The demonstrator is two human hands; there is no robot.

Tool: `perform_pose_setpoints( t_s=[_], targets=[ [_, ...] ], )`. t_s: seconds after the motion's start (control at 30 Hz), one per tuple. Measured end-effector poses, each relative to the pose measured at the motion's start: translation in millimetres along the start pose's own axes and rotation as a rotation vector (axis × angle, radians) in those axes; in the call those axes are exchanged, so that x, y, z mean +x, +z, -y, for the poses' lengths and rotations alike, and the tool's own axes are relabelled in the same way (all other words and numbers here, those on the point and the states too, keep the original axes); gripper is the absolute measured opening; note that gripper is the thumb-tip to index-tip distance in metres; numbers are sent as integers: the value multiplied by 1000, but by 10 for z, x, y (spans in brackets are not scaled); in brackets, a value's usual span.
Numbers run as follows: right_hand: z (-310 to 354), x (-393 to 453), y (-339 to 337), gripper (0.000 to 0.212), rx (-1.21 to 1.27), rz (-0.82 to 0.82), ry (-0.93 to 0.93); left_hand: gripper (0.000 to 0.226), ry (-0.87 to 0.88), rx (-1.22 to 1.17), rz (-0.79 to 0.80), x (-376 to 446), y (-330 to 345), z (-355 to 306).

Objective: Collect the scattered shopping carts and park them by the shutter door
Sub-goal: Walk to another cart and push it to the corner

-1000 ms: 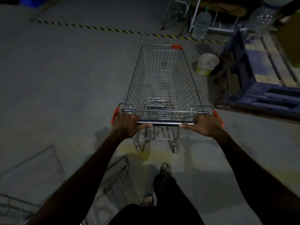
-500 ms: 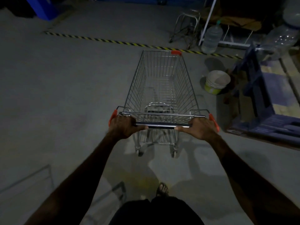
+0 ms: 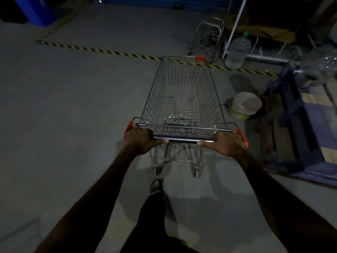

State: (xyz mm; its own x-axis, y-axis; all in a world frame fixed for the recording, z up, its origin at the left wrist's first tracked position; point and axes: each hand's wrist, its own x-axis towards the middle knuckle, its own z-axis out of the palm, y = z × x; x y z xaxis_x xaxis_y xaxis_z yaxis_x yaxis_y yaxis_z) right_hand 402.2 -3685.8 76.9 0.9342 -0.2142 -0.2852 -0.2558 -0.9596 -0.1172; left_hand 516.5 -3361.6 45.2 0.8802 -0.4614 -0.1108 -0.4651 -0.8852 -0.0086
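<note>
Shopping cart [image 3: 184,99] — wire basket, centre of frame, upright on the concrete floor [image 3: 73,125], nose toward the top of frame. Basket holds nothing visible. Orange corner caps at handle ends and at front rim.

Left hand [image 3: 139,141]: fingers curled round the cart handle bar [image 3: 182,139] at its left end, thumb along the bar. Right hand [image 3: 227,143]: same grip, closed round the bar's right end. Both arms extended fwd.

Cart front rim overlaps the yellow/black hazard tape [image 3: 102,51], which runs across the floor from upper left to upper right.

Right of cart, near but apart: bucket [image 3: 245,105], pale w/ green lower band, standing on floor. Beyond the tape, upper right: large clear water bottle [image 3: 237,52] beside a white rack leg. Metal stool frame [image 3: 207,36] just left of it. Blue pallet [image 3: 299,125] at right edge.

Blue shutter door [image 3: 155,1] — top edge of frame, only its lower strip visible. One sandalled foot [image 3: 156,186] below the cart's rear wheels.
</note>
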Motion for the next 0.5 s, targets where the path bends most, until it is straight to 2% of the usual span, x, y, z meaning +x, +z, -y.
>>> perform_pose_setpoints(
  t_s=[0.17,0.33,0.5],
  targets=[
    [57,781,-235,103,19,-10,55,118,-10,-41,23,904,-67,231],
    [95,1524,-516,91,46,3,48,122,-4,-52,51,1740,-166,421],
    [107,2211,-811,69,80,-5,-1,127,21,-50,90,2511,-250,559]
  ],
)
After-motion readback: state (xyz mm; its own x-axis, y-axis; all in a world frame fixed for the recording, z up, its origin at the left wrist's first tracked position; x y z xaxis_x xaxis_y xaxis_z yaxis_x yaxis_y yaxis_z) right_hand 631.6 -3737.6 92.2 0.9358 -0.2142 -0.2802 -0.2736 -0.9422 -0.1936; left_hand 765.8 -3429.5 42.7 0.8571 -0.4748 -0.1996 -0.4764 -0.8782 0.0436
